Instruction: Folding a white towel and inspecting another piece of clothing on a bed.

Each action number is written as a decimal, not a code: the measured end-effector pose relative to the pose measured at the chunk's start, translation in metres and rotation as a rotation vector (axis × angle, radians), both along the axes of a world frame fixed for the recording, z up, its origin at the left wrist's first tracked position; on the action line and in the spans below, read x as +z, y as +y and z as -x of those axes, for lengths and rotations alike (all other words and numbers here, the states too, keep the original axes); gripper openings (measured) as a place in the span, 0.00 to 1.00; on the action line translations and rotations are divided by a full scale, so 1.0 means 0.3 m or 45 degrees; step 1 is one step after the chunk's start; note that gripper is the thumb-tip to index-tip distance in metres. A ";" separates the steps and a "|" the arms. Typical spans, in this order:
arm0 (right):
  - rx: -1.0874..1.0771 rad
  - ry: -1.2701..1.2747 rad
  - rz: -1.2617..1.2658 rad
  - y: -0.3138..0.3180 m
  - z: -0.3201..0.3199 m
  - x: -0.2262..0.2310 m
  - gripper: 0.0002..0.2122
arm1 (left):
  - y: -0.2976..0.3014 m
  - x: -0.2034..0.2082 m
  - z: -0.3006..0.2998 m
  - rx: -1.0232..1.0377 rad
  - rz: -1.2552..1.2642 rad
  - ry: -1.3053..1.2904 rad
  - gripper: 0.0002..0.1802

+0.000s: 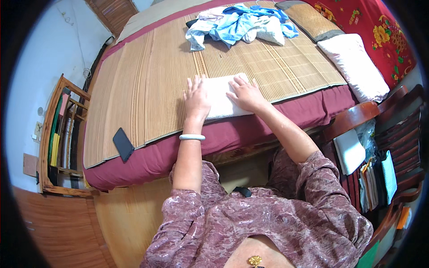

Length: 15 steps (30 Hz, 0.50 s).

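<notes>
A white folded cloth, towel-like [220, 99], lies flat at the near edge of the bamboo mat [152, 85] on the bed. Along its left side rests my left hand [196, 99], fingers stretched out and pointing away from me, a pale bangle on the wrist. My right hand [246, 94] lies on the cloth's right side with its fingers spread. Neither hand grips anything. Farther back on the mat sits a loose heap of blue and white clothes [241, 27].
A dark phone [123, 144] lies at the mat's near left edge. White pillow [354, 67] and brown pillow [309, 20] are at the right. A wooden chair [351, 119] holding folded clothes stands close on my right. A wooden rack [62, 134] leans by the left wall.
</notes>
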State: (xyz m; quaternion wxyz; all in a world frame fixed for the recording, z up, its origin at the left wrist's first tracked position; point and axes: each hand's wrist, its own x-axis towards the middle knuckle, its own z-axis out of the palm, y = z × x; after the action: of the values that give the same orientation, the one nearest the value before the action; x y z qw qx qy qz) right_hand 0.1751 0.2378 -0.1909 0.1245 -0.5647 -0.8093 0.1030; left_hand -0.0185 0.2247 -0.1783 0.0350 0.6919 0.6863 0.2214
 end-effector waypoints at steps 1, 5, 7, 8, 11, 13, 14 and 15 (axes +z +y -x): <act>-0.001 -0.001 0.005 0.009 0.002 -0.007 0.29 | -0.003 -0.009 -0.022 -0.106 0.023 0.074 0.30; 0.077 0.138 -0.111 0.022 0.038 -0.028 0.27 | 0.019 -0.056 -0.035 -0.246 0.185 0.173 0.28; 0.077 0.115 -0.007 0.036 0.042 -0.060 0.28 | 0.035 -0.085 -0.023 -0.264 0.179 0.139 0.28; 0.071 0.116 -0.007 0.053 0.033 -0.067 0.28 | 0.045 -0.099 -0.023 -0.270 0.179 0.140 0.28; -0.029 0.061 0.048 0.084 0.018 -0.056 0.30 | 0.045 -0.117 -0.005 -0.251 0.159 0.169 0.29; -0.095 0.090 0.065 0.095 -0.004 -0.065 0.30 | 0.036 -0.114 -0.015 -0.239 0.163 0.048 0.29; -0.159 0.118 0.080 0.100 -0.015 -0.069 0.30 | 0.033 -0.109 -0.013 -0.241 0.163 0.049 0.29; -0.162 0.119 0.034 0.106 -0.025 -0.073 0.30 | 0.030 -0.107 -0.007 -0.235 0.147 0.045 0.30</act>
State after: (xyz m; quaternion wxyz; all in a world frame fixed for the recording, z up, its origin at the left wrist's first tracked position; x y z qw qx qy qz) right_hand 0.1827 0.2695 -0.2129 0.1611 -0.6110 -0.7638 0.1319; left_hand -0.0165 0.2338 -0.2104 0.0829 0.7528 0.6318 0.1652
